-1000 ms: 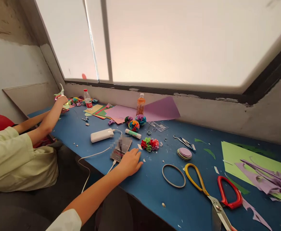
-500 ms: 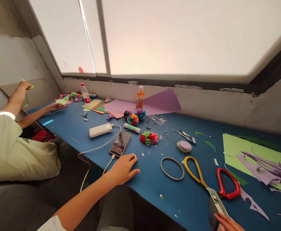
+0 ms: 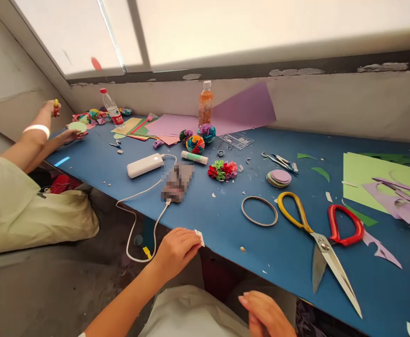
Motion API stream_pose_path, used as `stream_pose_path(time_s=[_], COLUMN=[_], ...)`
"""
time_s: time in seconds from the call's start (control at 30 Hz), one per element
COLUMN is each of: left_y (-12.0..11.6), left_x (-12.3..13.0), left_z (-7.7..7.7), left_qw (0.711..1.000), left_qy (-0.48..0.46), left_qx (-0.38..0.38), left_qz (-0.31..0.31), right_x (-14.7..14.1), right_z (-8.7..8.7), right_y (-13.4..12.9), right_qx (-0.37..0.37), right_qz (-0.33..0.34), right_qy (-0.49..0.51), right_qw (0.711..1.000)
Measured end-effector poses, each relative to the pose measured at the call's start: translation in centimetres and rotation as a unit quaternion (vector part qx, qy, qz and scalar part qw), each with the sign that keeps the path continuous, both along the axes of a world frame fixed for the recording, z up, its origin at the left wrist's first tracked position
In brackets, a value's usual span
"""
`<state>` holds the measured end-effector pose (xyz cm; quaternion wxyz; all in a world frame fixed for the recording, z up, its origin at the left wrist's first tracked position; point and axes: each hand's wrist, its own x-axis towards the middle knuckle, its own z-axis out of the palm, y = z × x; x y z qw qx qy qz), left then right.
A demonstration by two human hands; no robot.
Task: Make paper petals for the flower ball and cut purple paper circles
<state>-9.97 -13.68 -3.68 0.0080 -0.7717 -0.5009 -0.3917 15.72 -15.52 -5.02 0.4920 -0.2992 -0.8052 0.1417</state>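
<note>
White paper scrap (image 3: 200, 238) is sitting pinched between the thumb and fingers of the left hand (image 3: 177, 250), at the near edge of the blue tabletop (image 3: 222, 229). Well apart from it, the right hand (image 3: 268, 314) is hovering low at the bottom of the view, its fingers loosely curled and parted from the thumb.

On the tabletop, scissors (image 3: 325, 246) with one yellow and one red handle are lying with blades spread, their tips pointing nearward. Just beside the yellow handle, a thin grey ring (image 3: 266, 225) is lying flat. Farther in, a partly blurred phone (image 3: 179, 182) is resting with a white cable plugged in, and a stack of paper discs (image 3: 278, 178) is sitting to the right of a red-and-green paper flower cluster (image 3: 222, 170). Beyond the phone, a glue stick (image 3: 194, 157) is lying near a white power bank (image 3: 145, 165).

Behind these, ruffled paper flowers (image 3: 195, 144) are clustering before an upright bottle of orange drink (image 3: 205, 106). At far left, a co-worker's hand (image 3: 72, 135) is holding a pale green paper disc (image 3: 77, 127).
</note>
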Motion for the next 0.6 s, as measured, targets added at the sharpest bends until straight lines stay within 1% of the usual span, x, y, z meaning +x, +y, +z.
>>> stream_pose_path(time_s=[0.03,0.07,0.1,0.13,0.2,0.3,0.33,0.37,0.4,0.43,0.5,0.53,0.57,0.6], left_y=[-0.1,-0.2,-0.3,-0.4,-0.8,-1.9,-2.4,-2.8,-3.3,-3.7,-4.3,-4.6,-4.7,-4.9], left_x=[0.1,0.2,0.2,0.2,0.3,1.4,2.0,2.7,3.5,4.2,5.5,6.0,6.3,6.5], left_z=[0.0,0.0,0.0,0.0,0.0,0.0,0.0,-0.1,-0.1,-0.2,-0.3,-0.3,-0.4,-0.4], left_qw=[1.0,1.0,1.0,1.0,0.997,0.98,0.97,0.952,0.92,0.871,0.747,0.694,0.649,0.611], left_qy=[0.006,0.015,0.019,0.006,-0.069,-0.192,-0.233,-0.288,-0.362,-0.445,-0.597,-0.647,-0.685,-0.712], left_qx=[-0.005,-0.006,-0.004,-0.003,-0.007,-0.036,-0.061,-0.101,-0.153,-0.207,-0.293,-0.314,-0.329,-0.344], left_qz=[0.001,0.0,-0.005,-0.014,-0.03,-0.028,-0.021,-0.012,-0.003,0.008,0.025,0.03,0.034,0.038], right_x=[-1.2,-2.3,-3.3,-4.2,-5.5,-6.8,-7.2,-7.5,-7.9,-8.2,-8.8,-9.1,-9.2,-9.4], right_z=[-0.4,-0.8,-1.1,-1.3,-1.6,-1.6,-1.5,-1.5,-1.4,-1.3,-1.1,-1.1,-1.1,-1.1], right_y=[-0.7,-1.3,-1.8,-2.1,-2.4,-2.2,-2.0,-1.9,-1.8,-1.7,-1.8,-2.0,-2.2,-2.4], right_qx=[-0.047,-0.115,-0.201,-0.284,-0.391,-0.478,-0.501,-0.52,-0.534,-0.546,-0.564,-0.572,-0.58,-0.587], right_qz=[0.032,0.061,0.088,0.105,0.109,0.096,0.095,0.093,0.089,0.081,0.062,0.054,0.047,0.041], right_qy=[0.018,0.047,0.083,0.113,0.142,0.176,0.195,0.213,0.232,0.251,0.285,0.3,0.313,0.325], right_qw=[0.998,0.99,0.972,0.946,0.903,0.855,0.838,0.822,0.808,0.796,0.773,0.762,0.751,0.74])
